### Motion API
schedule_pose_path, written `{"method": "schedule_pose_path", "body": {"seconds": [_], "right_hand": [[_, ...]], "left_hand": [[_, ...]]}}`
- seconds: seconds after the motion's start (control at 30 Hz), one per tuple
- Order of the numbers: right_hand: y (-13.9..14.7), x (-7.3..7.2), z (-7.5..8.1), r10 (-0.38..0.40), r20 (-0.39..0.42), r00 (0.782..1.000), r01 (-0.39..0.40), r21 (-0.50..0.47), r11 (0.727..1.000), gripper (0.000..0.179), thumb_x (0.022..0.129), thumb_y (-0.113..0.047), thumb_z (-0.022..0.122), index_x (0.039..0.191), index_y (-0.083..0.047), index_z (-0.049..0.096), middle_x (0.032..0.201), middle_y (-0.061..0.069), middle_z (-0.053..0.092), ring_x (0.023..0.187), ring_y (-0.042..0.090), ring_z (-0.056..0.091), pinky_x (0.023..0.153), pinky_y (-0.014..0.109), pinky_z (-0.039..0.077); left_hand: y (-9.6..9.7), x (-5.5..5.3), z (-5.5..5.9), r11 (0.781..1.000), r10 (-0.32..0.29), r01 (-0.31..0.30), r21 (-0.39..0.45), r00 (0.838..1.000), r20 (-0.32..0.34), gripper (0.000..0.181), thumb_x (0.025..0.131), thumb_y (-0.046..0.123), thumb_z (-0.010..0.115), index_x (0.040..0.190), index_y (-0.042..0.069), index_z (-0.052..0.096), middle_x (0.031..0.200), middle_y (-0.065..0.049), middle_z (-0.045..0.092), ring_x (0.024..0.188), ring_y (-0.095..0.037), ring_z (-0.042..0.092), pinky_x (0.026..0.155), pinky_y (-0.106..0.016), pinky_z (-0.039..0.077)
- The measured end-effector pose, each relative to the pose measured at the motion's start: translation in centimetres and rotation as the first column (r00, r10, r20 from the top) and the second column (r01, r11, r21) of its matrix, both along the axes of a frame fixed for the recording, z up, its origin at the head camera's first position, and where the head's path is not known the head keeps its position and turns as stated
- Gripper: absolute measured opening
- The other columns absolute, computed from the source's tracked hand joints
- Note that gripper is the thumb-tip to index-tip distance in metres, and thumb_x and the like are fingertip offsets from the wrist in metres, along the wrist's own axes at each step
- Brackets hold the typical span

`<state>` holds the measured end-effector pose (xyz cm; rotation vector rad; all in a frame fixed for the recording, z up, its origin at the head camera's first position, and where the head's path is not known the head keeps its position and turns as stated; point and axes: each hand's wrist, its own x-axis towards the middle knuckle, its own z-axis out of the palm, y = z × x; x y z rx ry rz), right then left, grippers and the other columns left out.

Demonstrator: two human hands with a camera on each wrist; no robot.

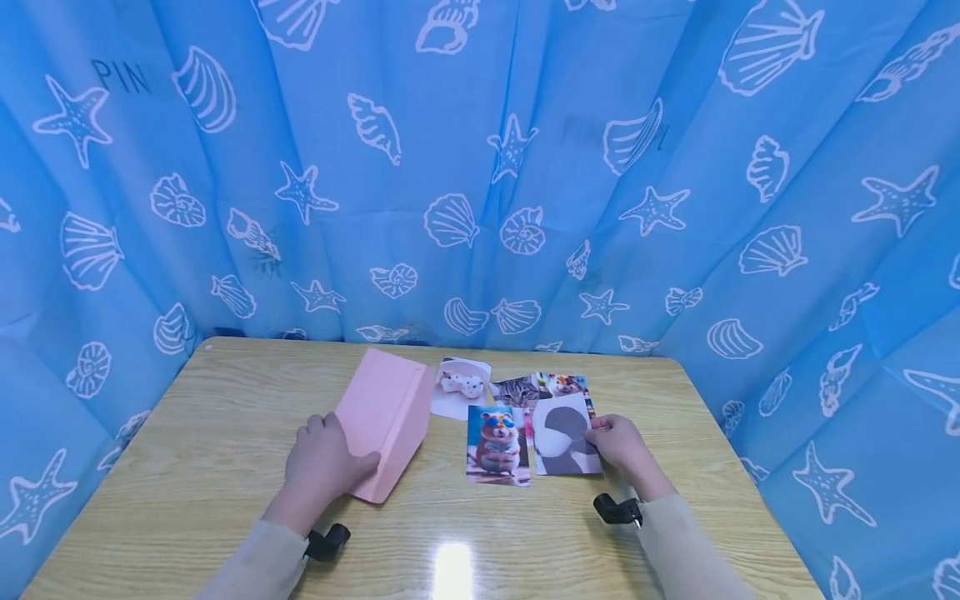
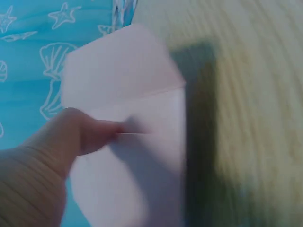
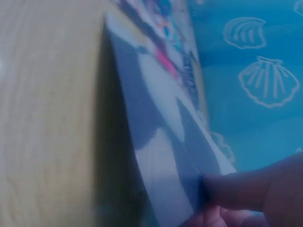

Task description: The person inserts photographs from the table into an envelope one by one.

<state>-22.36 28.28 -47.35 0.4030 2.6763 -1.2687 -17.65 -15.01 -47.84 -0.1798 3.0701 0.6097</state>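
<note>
My left hand [image 1: 326, 462] holds a pink envelope [image 1: 375, 408] at its lower end, tilted above the table left of the photos. In the left wrist view, the envelope's flap [image 2: 120, 66] is up and the thumb presses at the pocket's edge. The right hand [image 1: 628, 448] pinches the right edge of a grey-and-white photo card [image 1: 555, 433] between thumb and fingers. Seen from the right wrist, that card [image 3: 156, 123] stands tilted, casting a shadow on the wood. Beside it lies a card showing a hamster in blue sunglasses [image 1: 498, 450].
Behind lie a card with white spotted animals [image 1: 461, 385], a tabby cat card [image 1: 513, 392] and a colourful animal card [image 1: 564, 384], partly overlapped. The wooden table [image 1: 217, 417] ends at a blue shell-print curtain [image 1: 465, 167] at the back and sides.
</note>
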Motion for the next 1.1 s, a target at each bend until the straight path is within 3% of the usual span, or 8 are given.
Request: {"method": "schedule_pose_path", "body": {"seconds": [0.2,0.33,0.47,0.73,0.97,1.1], "right_hand": [[0.8,-0.1,0.8,0.003,-0.014,1.000,-0.004,-0.086,0.996,0.019,0.094,-0.009,0.060,0.103,0.007,0.063,0.097,0.013,0.060,0.087,0.024,0.055,0.074,0.036,0.048],[0.6,-0.3,1.3,0.012,-0.090,0.996,-0.025,-0.137,0.990,0.026,0.097,-0.013,0.058,0.111,0.008,0.062,0.104,0.016,0.063,0.093,0.024,0.059,0.082,0.041,0.050],[-0.5,-0.4,1.8,0.027,-0.165,0.986,-0.060,-0.199,0.978,0.028,0.098,-0.015,0.057,0.112,0.009,0.060,0.104,0.016,0.064,0.092,0.020,0.060,0.081,0.036,0.052],[-4.0,-0.8,2.5,-0.012,-0.187,0.982,-0.041,-0.278,0.960,0.022,0.099,-0.017,0.057,0.104,0.003,0.061,0.092,0.009,0.063,0.083,0.017,0.056,0.078,0.037,0.050],[-7.3,-0.2,3.6,-0.043,-0.228,0.973,-0.035,-0.329,0.944,0.025,0.098,-0.023,0.058,0.108,0.000,0.063,0.098,0.013,0.065,0.087,0.021,0.061,0.081,0.039,0.051],[-8.7,0.2,3.6,-0.053,-0.246,0.968,-0.037,-0.348,0.937,0.025,0.098,-0.025,0.058,0.108,-0.002,0.063,0.097,0.012,0.065,0.087,0.021,0.060,0.077,0.033,0.051]], "left_hand": [[0.3,0.2,-0.4,0.997,0.015,-0.007,0.070,0.994,-0.106,0.097,0.071,0.054,0.075,0.130,-0.015,0.041,0.114,-0.030,0.049,0.098,-0.039,0.048,0.079,-0.053,0.046],[0.4,0.2,-0.7,0.998,0.011,0.001,0.064,0.983,-0.186,0.096,0.070,0.054,0.075,0.129,-0.014,0.043,0.114,-0.030,0.049,0.099,-0.040,0.048,0.080,-0.052,0.045],[0.6,0.0,-0.6,0.999,0.000,0.010,0.043,0.975,-0.224,0.090,0.069,0.054,0.075,0.123,-0.014,0.047,0.112,-0.030,0.050,0.098,-0.040,0.048,0.079,-0.052,0.044],[1.6,-0.1,-0.1,0.997,-0.001,0.016,0.078,0.982,-0.191,0.095,0.069,0.057,0.074,0.130,-0.010,0.044,0.118,-0.028,0.047,0.101,-0.038,0.047,0.079,-0.052,0.044],[2.5,0.2,0.2,0.996,-0.007,0.021,0.082,0.986,-0.169,0.098,0.069,0.058,0.074,0.133,-0.009,0.042,0.119,-0.027,0.047,0.101,-0.037,0.047,0.080,-0.051,0.045],[2.9,0.5,0.3,0.997,-0.008,0.020,0.076,0.987,-0.158,0.099,0.069,0.059,0.074,0.134,-0.009,0.042,0.119,-0.026,0.048,0.102,-0.037,0.048,0.081,-0.051,0.045]]}}
